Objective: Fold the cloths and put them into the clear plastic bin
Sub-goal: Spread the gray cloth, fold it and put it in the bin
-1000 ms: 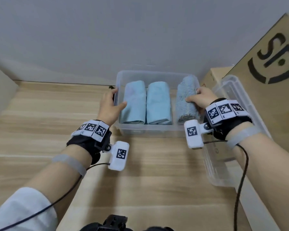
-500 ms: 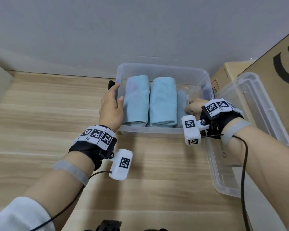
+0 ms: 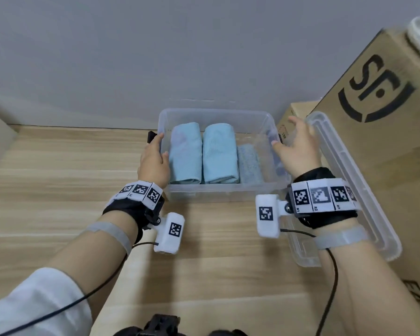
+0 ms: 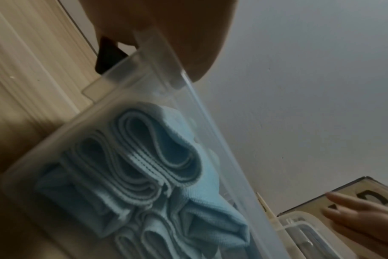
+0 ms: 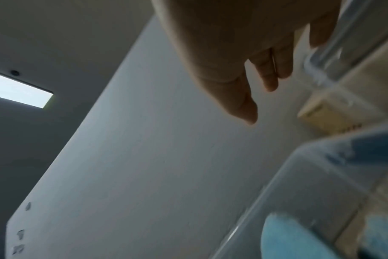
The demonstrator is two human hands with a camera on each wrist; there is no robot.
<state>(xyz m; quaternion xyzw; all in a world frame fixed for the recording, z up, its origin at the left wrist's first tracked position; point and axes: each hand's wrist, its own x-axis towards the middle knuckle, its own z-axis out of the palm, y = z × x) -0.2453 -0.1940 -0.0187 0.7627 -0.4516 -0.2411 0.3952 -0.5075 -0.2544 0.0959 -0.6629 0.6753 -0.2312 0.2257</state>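
Observation:
The clear plastic bin (image 3: 218, 112) stands on the wooden table against the wall. Inside lie two folded light blue cloths (image 3: 186, 152) (image 3: 219, 154) side by side and a fluffier grey-blue cloth (image 3: 249, 164) set lower at the right. My left hand (image 3: 153, 161) grips the bin's left rim (image 4: 159, 57), thumb inside and fingers outside. The folded cloth ends (image 4: 148, 166) show through the bin wall in the left wrist view. My right hand (image 3: 295, 146) hovers above the bin's right end with fingers spread, holding nothing; its fingers (image 5: 270, 77) hang free.
A clear lid (image 3: 349, 185) leans on a large cardboard box (image 3: 386, 117) at the right, just beyond my right hand. A smaller carton (image 3: 294, 117) stands behind the bin's right corner. A small black object (image 3: 151, 137) sits at the bin's left side. Bare wooden table (image 3: 58, 178) spreads left and front.
My right hand pushed the grey-blue cloth down into the bin's right end, let go of it, then lifted out and opened toward the lid. The left hand stayed on the rim.

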